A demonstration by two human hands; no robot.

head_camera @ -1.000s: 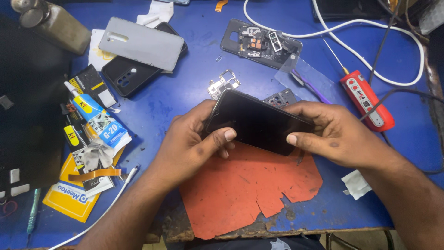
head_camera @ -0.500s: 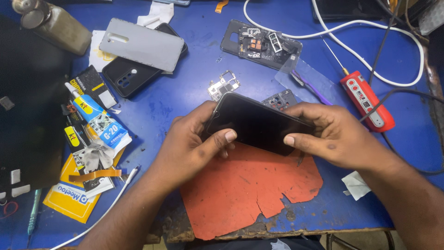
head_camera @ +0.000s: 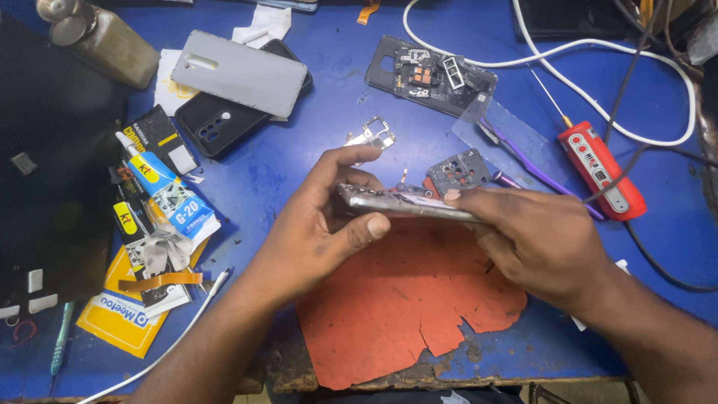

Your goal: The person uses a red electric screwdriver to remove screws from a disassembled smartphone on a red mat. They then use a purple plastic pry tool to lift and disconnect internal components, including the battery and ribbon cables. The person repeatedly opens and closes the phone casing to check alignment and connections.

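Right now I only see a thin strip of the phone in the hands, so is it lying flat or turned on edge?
Turned on edge. The phone shows only its thin silvery side, pinched between the left hand and right hand above the orange mat.

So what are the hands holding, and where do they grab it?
Both hands hold a phone edge-on: the left hand grips its left end, the right hand its right end, fingers along the edges.

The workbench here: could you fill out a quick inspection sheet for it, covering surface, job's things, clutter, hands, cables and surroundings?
Surface: blue table, worn front edge, torn orange mat.
Job's things: phone, held edge-on above the mat.
Clutter: grey back cover, black case, glue tube, circuit board, red tool.
Hands: left hand and right hand both grip the phone.
Cables: white cable.
Surroundings: nothing seen.
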